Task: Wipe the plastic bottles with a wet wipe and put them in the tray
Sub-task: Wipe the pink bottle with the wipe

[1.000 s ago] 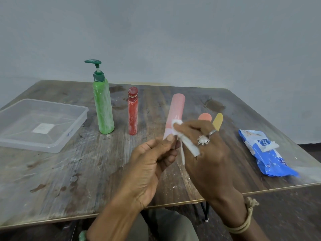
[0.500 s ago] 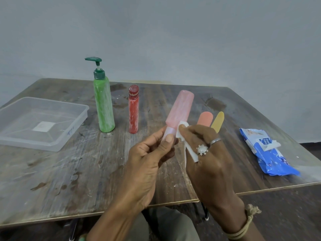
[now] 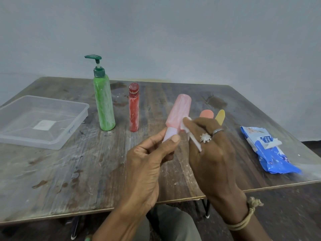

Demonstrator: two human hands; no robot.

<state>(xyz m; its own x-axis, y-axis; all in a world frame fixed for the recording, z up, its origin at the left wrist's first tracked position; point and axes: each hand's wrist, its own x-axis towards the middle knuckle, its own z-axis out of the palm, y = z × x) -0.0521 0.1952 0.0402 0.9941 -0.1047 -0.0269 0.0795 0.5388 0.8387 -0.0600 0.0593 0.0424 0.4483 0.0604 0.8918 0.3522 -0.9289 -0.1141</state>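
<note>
Head view, hands above the near edge of the counter (image 3: 69,180). I read the left hand (image 3: 147,162) as closed in a pinching grip on the pink bottle (image 3: 178,110): thumb on the near face of its paler lower end, fingers curled behind it. The bottle is held off the counter and tilted, with its far end leaning away and slightly right, so most of its body stands above and beyond that grip. The right hand (image 3: 212,153) has its grip curled round a white wet wipe (image 3: 186,126) and presses it against the right side of the bottle, just above the left thumb; a strip of the wipe trails down across the fingers. I cannot tell how much of the wipe lies behind the bottle. A green pump bottle (image 3: 104,105) and a red bottle (image 3: 134,108) stand upright further left and back, apart from each other. The clear tray (image 3: 73,134) sits at the far left with no bottle in it. The tops of an orange bottle (image 3: 206,113) and a yellow bottle (image 3: 220,116) show just past the right hand. A blue wipe packet (image 3: 271,152) lies at the right.
</note>
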